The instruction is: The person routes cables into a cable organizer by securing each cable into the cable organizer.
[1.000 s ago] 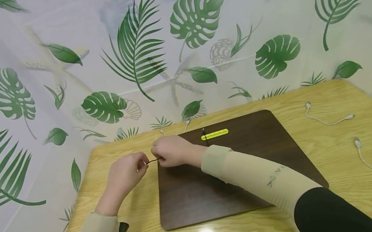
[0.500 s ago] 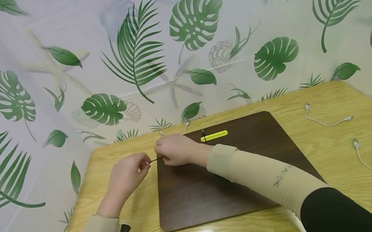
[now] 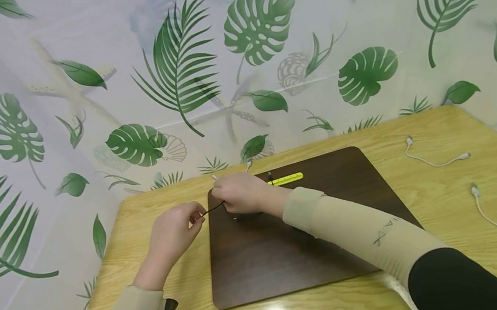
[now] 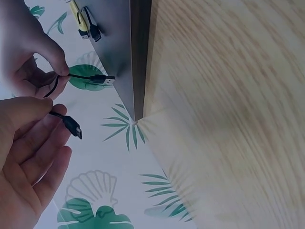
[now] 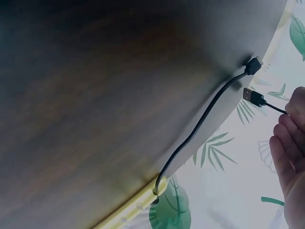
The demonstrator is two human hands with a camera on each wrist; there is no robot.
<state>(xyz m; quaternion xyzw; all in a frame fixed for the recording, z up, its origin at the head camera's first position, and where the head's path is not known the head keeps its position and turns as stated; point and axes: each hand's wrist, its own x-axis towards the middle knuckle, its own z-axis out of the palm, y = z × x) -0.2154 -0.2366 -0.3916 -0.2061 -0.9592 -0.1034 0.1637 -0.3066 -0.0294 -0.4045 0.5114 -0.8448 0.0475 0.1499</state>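
Between my hands runs a short black USB cable [image 3: 213, 208] above the left edge of a dark brown board [image 3: 289, 258]. My left hand [image 3: 172, 239] pinches it with thumb and finger close to its small plug [image 4: 72, 127], the other fingers loosely bent. My right hand [image 3: 244, 193] pinches it near the USB-A plug [image 5: 254, 97], which sticks out past the fingers. A yellow cable holder strip [image 3: 288, 178] lies on the board's far part, partly behind my right hand. One end of a second black cable [image 5: 202, 119] sits in that strip, and its plug lies toward the board's edge.
To the right on the wooden table [image 3: 450, 202] lie two white cables [image 3: 437, 160]. Another white plug [image 3: 249, 165] shows behind the board. A leaf-patterned cloth [image 3: 307, 29] stands at the back and left. Beside my left sleeve is a small dark object [image 3: 170, 308].
Both hands have shifted slightly to the right, still holding the cable. My right hand is a little higher and covers more of the yellow strip. A plug end now shows below it.
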